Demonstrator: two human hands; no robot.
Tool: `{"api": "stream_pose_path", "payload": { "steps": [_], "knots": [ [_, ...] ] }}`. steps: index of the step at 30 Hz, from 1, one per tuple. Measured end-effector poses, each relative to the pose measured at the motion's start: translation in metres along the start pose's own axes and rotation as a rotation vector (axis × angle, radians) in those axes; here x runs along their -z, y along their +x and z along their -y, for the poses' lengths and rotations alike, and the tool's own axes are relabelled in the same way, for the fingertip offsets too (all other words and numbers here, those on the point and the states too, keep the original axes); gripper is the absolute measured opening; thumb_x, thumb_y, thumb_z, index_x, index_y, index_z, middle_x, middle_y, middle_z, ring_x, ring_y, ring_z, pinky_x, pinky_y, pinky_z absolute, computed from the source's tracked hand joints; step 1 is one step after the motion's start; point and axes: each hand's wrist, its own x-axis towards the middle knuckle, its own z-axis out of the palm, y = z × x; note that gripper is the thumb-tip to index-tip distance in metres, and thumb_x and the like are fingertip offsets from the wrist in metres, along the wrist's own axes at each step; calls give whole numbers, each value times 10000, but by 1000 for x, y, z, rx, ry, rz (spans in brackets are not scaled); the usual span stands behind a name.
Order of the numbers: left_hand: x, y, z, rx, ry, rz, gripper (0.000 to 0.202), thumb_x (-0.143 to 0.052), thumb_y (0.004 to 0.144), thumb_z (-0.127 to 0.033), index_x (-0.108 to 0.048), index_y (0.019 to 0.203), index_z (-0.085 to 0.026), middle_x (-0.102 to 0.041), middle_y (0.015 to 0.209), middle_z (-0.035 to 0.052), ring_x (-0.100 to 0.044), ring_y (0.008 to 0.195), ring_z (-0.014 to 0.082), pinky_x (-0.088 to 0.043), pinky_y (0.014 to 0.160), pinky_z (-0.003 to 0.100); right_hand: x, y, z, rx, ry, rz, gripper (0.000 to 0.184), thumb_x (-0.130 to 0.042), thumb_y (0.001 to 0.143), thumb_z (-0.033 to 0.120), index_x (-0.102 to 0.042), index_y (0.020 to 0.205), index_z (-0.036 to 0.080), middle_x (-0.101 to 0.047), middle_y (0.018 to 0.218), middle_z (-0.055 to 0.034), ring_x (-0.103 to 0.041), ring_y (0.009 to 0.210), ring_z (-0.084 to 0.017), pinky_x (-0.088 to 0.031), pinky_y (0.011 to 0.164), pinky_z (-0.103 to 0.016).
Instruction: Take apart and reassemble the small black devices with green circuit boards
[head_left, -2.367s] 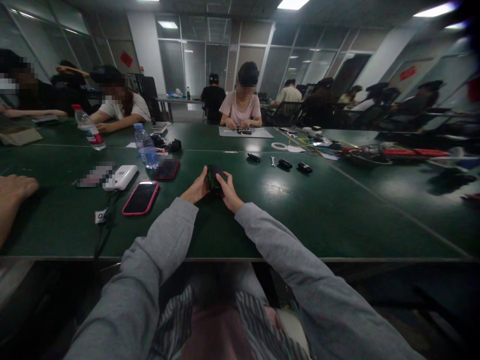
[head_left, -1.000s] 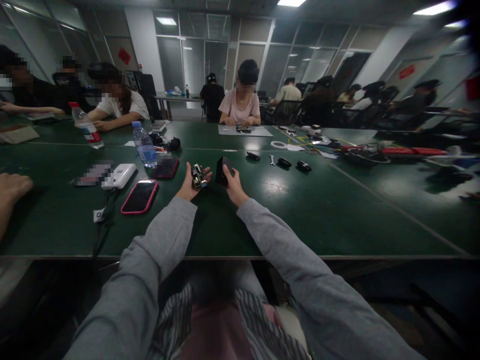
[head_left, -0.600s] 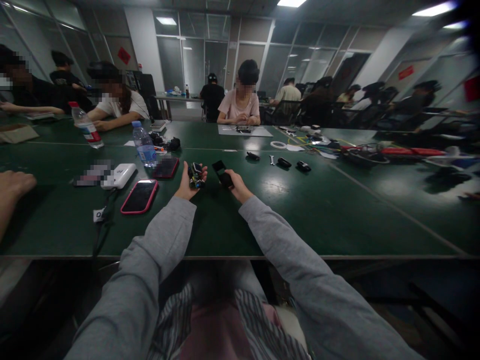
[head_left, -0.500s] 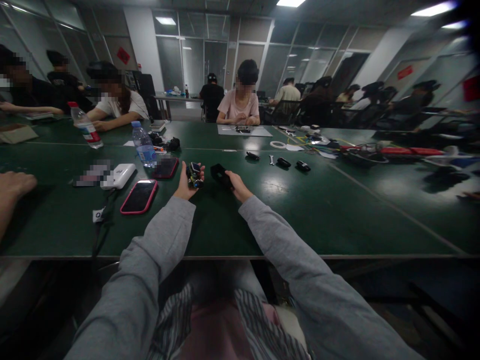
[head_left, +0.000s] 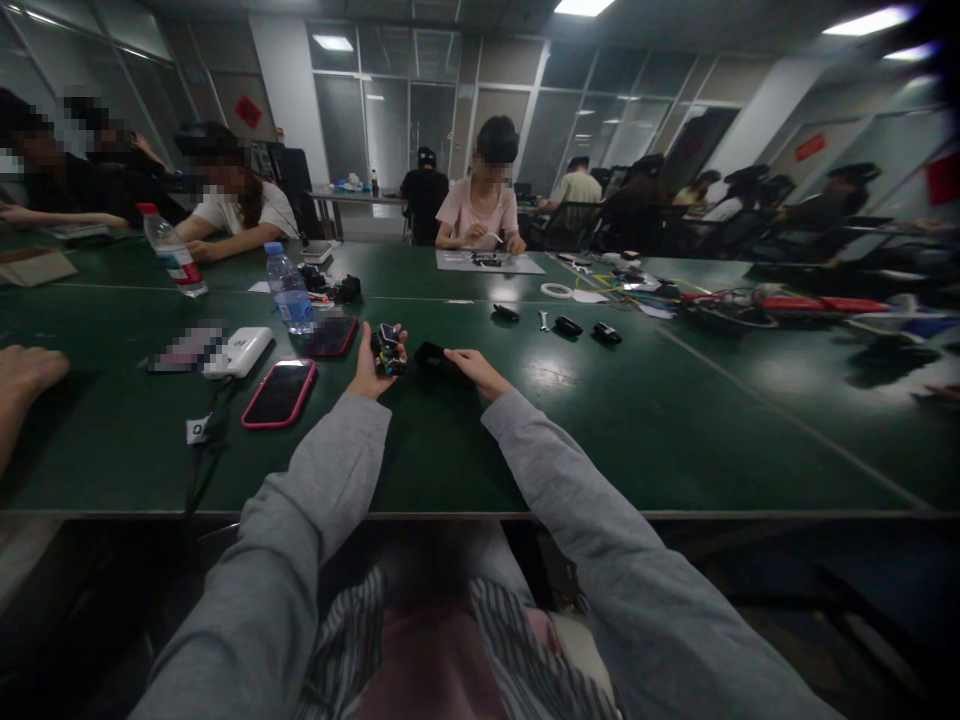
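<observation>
Left hand (head_left: pixel 365 378): palm up, fingers curled about a circuit assembly (head_left: pixel 389 357), presumably cradled to spare its bare parts. Just right of it, apart, a black case (head_left: pixel 432 361), pinched at its right end by the right hand (head_left: pixel 480 371), likely leaving the left end unobstructed. Beyond and right of that hand, a black piece (head_left: pixel 506 313), a wrench-like tool (head_left: pixel 544 321) and two further black pieces (head_left: pixel 568 326) lie spaced on the table (head_left: pixel 637 420), apparently to stay distinct.

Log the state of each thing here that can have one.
left hand: holding electronics
right hand: gripping black casing
electronics: exposed, in left palm
black casing: held, apart from electronics
pink-rimmed phone: face up, screen dark
blue-capped bottle: closed, standing
red-capped bottle: closed, standing
</observation>
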Motion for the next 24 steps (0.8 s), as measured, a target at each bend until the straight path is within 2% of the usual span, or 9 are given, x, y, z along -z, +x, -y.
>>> {"api": "stream_pose_path", "payload": {
  "steps": [3, 8, 15, 24],
  "knots": [
    [-1, -1, 0, 1, -2, -16, 584, -452, 942, -627, -614, 1207, -133, -711, 868, 90, -642, 568, 109, -538, 528, 207, 1, 0, 0, -8, 3, 25, 424, -587, 895, 487, -748, 1061, 131, -701, 964, -64, -611, 897, -157, -455, 843, -274],
    [-4, -3, 0, 6, 1, -5, 583, -460, 938, -629, -609, 1227, -145, -713, 870, 83, -643, 563, 109, -540, 533, 207, 1, 2, -3, 40, 13, -8, 358, -643, 864, 456, -771, 1009, 155, -693, 846, -34, -611, 854, -152, -470, 846, -282],
    [-8, -7, 1, -7, 7, -22, 578, -451, 948, -615, -599, 1250, -144, -710, 866, 87, -632, 553, 105, -528, 521, 203, 3, 3, -4, 52, -48, -15, 292, -662, 858, 423, -780, 955, 174, -707, 884, -30, -618, 825, -142, -472, 865, -294],
    [-3, -3, 0, -4, 12, 9, 591, -456, 942, -624, -602, 1243, -137, -712, 884, 87, -635, 571, 103, -534, 542, 203, 2, 5, -2, 72, -120, -48, 222, -643, 875, 347, -782, 887, 175, -684, 784, -11, -601, 774, -140, -458, 868, -302]
  ]
}}
